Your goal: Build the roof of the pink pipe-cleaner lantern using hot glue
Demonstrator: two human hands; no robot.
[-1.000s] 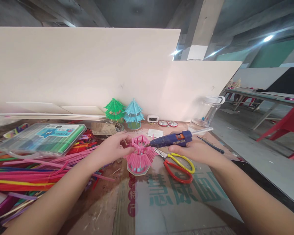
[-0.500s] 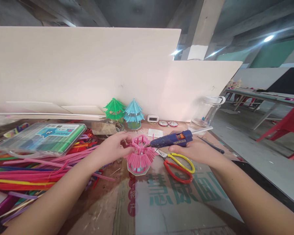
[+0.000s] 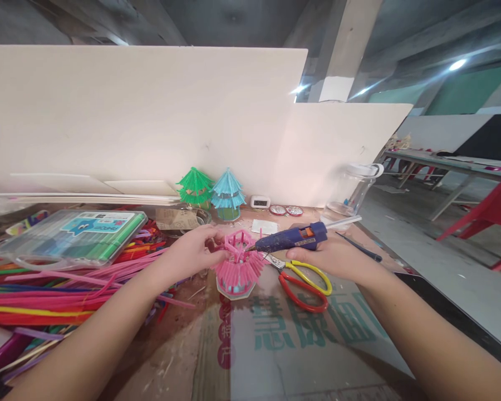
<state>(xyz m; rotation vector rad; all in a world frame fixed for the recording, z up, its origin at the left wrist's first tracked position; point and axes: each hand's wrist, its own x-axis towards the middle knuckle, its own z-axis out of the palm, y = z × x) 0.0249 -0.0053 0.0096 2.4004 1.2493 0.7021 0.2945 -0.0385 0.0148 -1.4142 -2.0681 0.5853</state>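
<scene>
A small pink pavilion model (image 3: 237, 273), fringed with pipe-cleaner pieces, stands upright on a pale flat base. My left hand (image 3: 198, 249) pinches its upper frame from the left, thumb and fingers closed. In my right hand (image 3: 323, 257) is a blue glue gun (image 3: 292, 238), a translucent glue stick jutting from its back. The gun's nozzle meets or nearly meets the near side of the model's pink upper frame. Under the gun lie scissors (image 3: 307, 287) with one yellow and one red handle.
Green (image 3: 195, 186) and light-blue (image 3: 227, 195) pavilion models stand against the white board, near a small digital timer (image 3: 260, 202). A clear water bottle (image 3: 348, 192) stands at the right. Leftward lie a marker case (image 3: 73, 236) and heaped pipe cleaners (image 3: 45, 298). A dark pen-like tool (image 3: 361, 248) lies right.
</scene>
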